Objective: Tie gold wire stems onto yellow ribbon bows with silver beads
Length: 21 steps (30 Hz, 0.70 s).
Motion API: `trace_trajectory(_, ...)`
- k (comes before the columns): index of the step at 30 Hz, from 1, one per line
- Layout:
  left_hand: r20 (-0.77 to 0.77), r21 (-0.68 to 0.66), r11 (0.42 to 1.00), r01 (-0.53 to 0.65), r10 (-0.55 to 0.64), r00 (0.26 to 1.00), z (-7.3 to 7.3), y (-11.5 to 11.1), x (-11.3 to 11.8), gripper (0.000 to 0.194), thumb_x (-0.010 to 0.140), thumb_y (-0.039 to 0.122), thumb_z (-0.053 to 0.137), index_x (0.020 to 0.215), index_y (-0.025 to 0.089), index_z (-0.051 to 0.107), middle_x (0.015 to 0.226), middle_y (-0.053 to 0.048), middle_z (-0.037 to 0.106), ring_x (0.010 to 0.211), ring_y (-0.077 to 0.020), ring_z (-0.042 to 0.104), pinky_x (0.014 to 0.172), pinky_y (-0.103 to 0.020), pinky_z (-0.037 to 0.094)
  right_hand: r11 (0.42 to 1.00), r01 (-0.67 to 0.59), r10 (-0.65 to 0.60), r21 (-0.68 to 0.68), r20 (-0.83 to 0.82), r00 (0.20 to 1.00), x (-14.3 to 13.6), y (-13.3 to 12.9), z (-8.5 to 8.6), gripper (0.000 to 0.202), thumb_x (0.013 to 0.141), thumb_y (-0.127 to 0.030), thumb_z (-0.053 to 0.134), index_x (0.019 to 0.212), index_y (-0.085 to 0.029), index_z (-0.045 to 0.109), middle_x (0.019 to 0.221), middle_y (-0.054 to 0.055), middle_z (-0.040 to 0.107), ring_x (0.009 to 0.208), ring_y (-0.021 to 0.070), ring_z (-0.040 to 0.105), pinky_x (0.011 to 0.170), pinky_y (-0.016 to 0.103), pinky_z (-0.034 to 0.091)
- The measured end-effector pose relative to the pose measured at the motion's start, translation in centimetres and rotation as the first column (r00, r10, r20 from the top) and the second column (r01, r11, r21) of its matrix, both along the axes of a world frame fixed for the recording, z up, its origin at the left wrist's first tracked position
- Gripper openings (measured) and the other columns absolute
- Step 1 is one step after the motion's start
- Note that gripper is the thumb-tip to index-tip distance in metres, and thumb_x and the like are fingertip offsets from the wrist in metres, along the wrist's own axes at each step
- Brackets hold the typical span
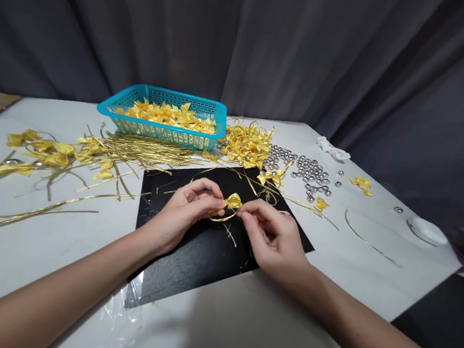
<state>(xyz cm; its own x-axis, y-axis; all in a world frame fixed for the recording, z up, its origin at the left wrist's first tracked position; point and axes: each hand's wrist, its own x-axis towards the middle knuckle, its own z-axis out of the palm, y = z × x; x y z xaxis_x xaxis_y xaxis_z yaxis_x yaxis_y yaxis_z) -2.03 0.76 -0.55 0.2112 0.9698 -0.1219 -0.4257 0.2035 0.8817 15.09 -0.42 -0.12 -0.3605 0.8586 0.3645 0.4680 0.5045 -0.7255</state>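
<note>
Yellow bow (233, 200) in L hand (188, 208) pinch — gold cord (225, 219) in R hand (278, 238) pinch, over blk mat (192, 268)

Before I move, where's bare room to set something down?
Nearer you than the black mat, right of clear plastic; and between the mat and the lone rightmost cord. Crowded: beyond the mat, bows and cords around the blue basket.

L hand (186, 214) pinches small yellow bow (233, 200); R hand (278, 239) grips gold cord (227, 217) just beside it, both above blk mat (192, 273) on white table (390, 279). Behind: teal basket (221, 120) w/ yellow ribbon bits (164, 113), loose cord bundle (147, 149) in front of it. Bow pile (248, 144) nr basket's R end, then small silver pieces (312, 173), white wad (332, 149) nr far edge. Dark curtain (185, 31) at back.
</note>
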Motion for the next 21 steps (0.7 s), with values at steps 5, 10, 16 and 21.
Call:
trace_trajectory(5, -0.047, 0.015, 1.0, -0.002, 0.003, 0.999, -0.21, -0.15, -0.09, 0.009, 0.068, 0.009, 0.067, 0.066, 0.018, 0.068, 0.067, 0.006, 0.066, 0.064, -0.0041, 0.061, 0.065, -0.013, 0.047, 0.999, 0.008, -0.01, 0.049, 0.031, 0.999, 0.27, 0.04, 0.19, 0.011, 0.085, -0.014, 0.046, 0.078, -0.017, 0.053, 0.051, -0.008, 0.031, 0.04, 0.0039, 0.028, 0.04, 0.018, 0.022)
trace_trajectory(10, -0.051, -0.002, 1.0, -0.016, 0.016, 0.999, -0.22, -0.17, 0.0, 0.011, 0.067, 0.01, 0.068, 0.065, 0.02, 0.071, 0.065, 0.006, 0.067, 0.062, -0.0035, 0.061, 0.064, -0.011, 0.047, 0.997, -0.002, -0.001, 0.08, 0.042, 0.999, 0.32, 0.09, 0.31, 0.012, 0.085, -0.013, 0.046, 0.077, -0.017, 0.054, 0.051, -0.008, 0.031, 0.041, 0.0041, 0.028, 0.041, 0.018, 0.023)
trace_trajectory(16, -0.071, 0.008, 1.0, 0.005, -0.004, 0.997, -0.31, -0.07, 0.04, 0.01, 0.07, 0.011, 0.067, 0.074, 0.019, 0.073, 0.073, 0.004, 0.07, 0.066, -0.0038, 0.062, 0.064, -0.01, 0.048, 0.996, -0.023, 0.019, 0.084, 0.043, 0.999, 0.24, 0.18, 0.01, 0.011, 0.086, -0.013, 0.045, 0.078, -0.016, 0.052, 0.051, -0.007, 0.031, 0.04, 0.0043, 0.028, 0.039, 0.018, 0.021)
trace_trajectory(21, -0.038, 0.056, 0.998, 0.025, -0.023, 0.999, -0.36, -0.28, -0.04, 0.011, 0.071, 0.012, 0.07, 0.077, 0.021, 0.066, 0.065, 0.007, 0.066, 0.061, -0.0031, 0.061, 0.061, -0.01, 0.047, 0.997, -0.022, 0.018, 0.073, 0.061, 0.998, 0.19, 0.15, -0.1, 0.012, 0.086, -0.014, 0.044, 0.077, -0.017, 0.052, 0.051, -0.008, 0.03, 0.04, 0.0043, 0.027, 0.04, 0.019, 0.02)
